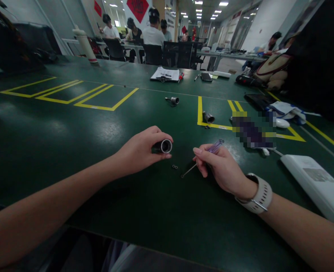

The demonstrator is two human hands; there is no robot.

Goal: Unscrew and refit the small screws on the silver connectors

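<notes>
My left hand (pixel 144 149) is closed around a dark metal tube (pixel 166 146), its round hollow end turned toward me. My right hand (pixel 220 166) grips a screwdriver by its clear purple handle (pixel 215 146). The thin shaft points down and left, and a small dark ring (pixel 182 176) shows at its tip. Between the two hands, a pair of small rings (pixel 174 166) lies on the green table (pixel 144 226). Farther off are a metal cylinder with a thin stem (pixel 173 100) and a second metal cylinder (pixel 208 117), with small dark parts (pixel 207 127) near it.
Yellow tape (pixel 94 107) marks boxes on the table. To my right are a white power bank-like block (pixel 314 185), a blurred-out phone-like object (pixel 252 132) and a cloth (pixel 288 111). A clipboard (pixel 165 74) and a bottle (pixel 85 45) stand farther back. People sit beyond.
</notes>
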